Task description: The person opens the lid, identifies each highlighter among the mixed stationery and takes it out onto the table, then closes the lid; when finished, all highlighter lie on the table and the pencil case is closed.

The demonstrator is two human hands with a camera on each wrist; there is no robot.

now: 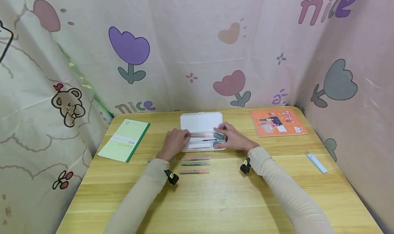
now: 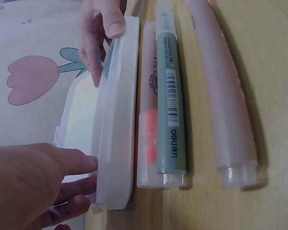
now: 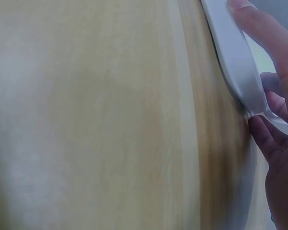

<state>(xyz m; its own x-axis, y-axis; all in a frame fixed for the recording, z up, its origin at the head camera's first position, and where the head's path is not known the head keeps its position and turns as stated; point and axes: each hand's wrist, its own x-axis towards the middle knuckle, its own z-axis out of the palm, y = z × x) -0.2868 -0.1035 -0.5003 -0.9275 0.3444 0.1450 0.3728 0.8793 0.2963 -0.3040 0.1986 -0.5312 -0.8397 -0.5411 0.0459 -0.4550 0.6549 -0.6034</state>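
An open white pencil case [image 1: 203,150] lies near the table's back edge, its lid [image 1: 201,121] folded back. My left hand [image 1: 174,143] grips its left end, fingertips close to a pink highlighter [image 1: 200,135] inside. At the right end my right hand [image 1: 235,138] holds the case, thumb along the near wall and other fingers round the end and far side. Grey-green pieces [image 1: 218,135] sit inside beside the right fingers. In front of the case lie a pink highlighter [image 1: 197,158], a green highlighter [image 2: 172,105] with a barcode, and another pink highlighter [image 2: 225,96] nearer me.
A pale green notebook [image 1: 124,140] lies at the left of the wooden table [image 1: 221,206]. At the back right is an orange booklet [image 1: 278,122]. A small light-blue strip [image 1: 317,163] lies near the right edge. Patterned curtains [image 1: 184,39] hang behind and at both sides.
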